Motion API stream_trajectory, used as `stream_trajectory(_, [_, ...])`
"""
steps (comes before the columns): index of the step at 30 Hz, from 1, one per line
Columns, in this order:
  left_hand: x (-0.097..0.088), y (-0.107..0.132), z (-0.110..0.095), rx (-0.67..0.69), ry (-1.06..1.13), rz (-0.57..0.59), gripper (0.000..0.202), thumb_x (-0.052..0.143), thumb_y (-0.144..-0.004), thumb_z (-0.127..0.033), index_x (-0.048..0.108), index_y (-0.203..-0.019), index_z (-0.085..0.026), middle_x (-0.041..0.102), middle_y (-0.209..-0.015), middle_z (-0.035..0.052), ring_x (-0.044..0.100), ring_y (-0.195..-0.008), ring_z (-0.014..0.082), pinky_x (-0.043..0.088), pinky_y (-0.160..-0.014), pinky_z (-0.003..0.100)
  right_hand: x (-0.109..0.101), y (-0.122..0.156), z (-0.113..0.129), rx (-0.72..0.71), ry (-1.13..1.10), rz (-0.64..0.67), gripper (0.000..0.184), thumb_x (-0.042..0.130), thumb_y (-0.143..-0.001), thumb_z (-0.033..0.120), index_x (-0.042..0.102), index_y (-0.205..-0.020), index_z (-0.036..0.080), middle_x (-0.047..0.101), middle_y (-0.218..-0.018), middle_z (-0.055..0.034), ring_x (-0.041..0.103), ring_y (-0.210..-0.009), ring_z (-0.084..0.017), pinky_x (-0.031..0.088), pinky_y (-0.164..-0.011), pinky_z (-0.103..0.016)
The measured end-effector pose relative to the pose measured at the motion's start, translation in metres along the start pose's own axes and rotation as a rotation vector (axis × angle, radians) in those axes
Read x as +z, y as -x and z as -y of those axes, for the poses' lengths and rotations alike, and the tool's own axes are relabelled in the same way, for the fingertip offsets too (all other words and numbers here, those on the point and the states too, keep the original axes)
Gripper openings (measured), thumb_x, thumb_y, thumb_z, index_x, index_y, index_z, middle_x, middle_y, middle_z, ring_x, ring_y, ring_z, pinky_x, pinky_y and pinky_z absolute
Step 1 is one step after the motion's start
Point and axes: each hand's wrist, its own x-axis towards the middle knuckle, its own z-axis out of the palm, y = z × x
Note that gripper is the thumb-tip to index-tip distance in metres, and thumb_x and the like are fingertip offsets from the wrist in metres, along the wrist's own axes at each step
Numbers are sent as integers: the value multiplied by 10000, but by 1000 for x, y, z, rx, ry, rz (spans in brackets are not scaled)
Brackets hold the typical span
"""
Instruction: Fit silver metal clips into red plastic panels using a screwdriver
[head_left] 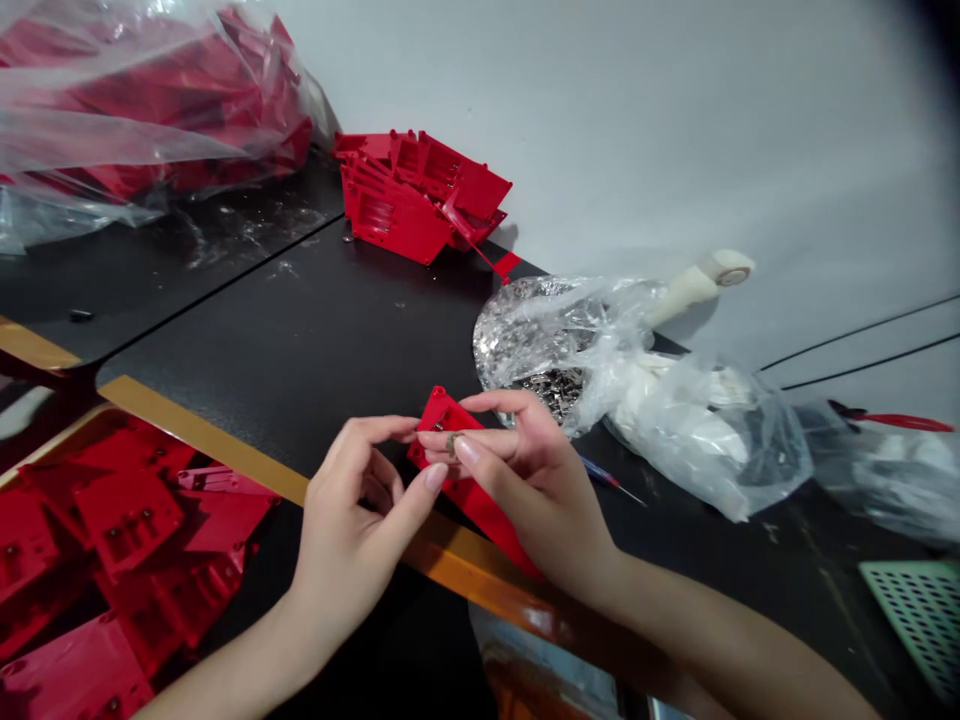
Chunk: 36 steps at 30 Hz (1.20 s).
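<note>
Several red plastic parts (127,510) lie heaped in a container to the lower left of my left fingers (379,430), below the table's wooden edging (210,440). Farther up on that side, beyond the heap, a small black piece (81,316) sits alone on the black tabletop (247,350), and past it a big clear bag (150,120) bulges with more red parts. My left hand (349,520) has its thumb and forefinger parted, a gap between them, their tips at the far end of one red part (487,520); I can't tell whether they grip it. That part slants across the table edge, its near end running under my right hand. Beyond the fingertips a stack of red parts (420,200) leans together near the wall. In my right hand (555,500) the thumb is pressed in against the fingers, pinching a small metal piece (451,443) just above the red part, while the forefinger arches clear. Just beyond the right fingers is a clear bag of shiny metal pieces (517,335), and beside the hand a thin screwdriver (600,470). Farther right come a white cylinder (697,290), a bag of white items (697,415) and, well apart, a pale green perforated tray (919,610).
</note>
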Motion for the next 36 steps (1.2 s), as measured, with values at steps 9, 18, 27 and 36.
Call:
stream_trajectory(9, [-1,5,-17,-70,182,176,188,610,-898,-358,621,-794,-202,557,-683,-32,465,-587,87,388,-547,202,-2,12,5,20,-32,-44,89,691,-814,312,663,-790,231,743,-1097,-41,703,-1031,-204,557,-926,-379])
stream_trajectory(18, [0,9,-15,-2,306,239,113,640,-892,-290,690,-824,-215,611,-725,-17,547,-653,99,430,-612,216,-8,27,7,-100,23,-38,49,754,-766,258,753,-772,306,744,-1022,20,687,-1003,-150,543,-909,-300])
stream_trajectory(27, [-6,8,-13,-419,814,669,280,663,-859,-436,618,-786,-170,621,-702,-12,479,-420,40,304,-364,145,-47,11,29,-658,599,356,200,664,-872,187,739,-1023,294,573,-1381,-32,585,-1186,-180,474,-1001,-337])
stream_trajectory(36, [-7,13,-8,-319,568,675,383,473,-934,-545,546,-829,-184,516,-628,-27,424,-455,70,324,-395,174,-58,-13,43,-862,769,585,135,582,-935,218,717,-937,215,630,-1153,-55,560,-1111,-146,444,-972,-307])
